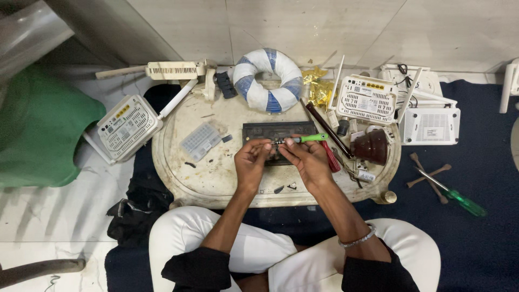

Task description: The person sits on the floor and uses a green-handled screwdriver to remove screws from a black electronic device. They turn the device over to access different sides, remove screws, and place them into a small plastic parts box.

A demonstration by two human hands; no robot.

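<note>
Screwdriver (308, 138) pinched in right-hand fingers (292, 143), tip between closed left-hand fingers (265, 145).

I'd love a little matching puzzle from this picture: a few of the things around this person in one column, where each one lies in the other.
Things:
1. green-handled screwdriver
2. blue and white ring
3. second green screwdriver
4. green bag

Places:
A. on the blue mat, right of the tray
B. far left, on the floor
C. in the right hand, tip toward the left hand
D. at the tray's far edge, middle

Pairs: 1-C, 2-D, 3-A, 4-B
</note>
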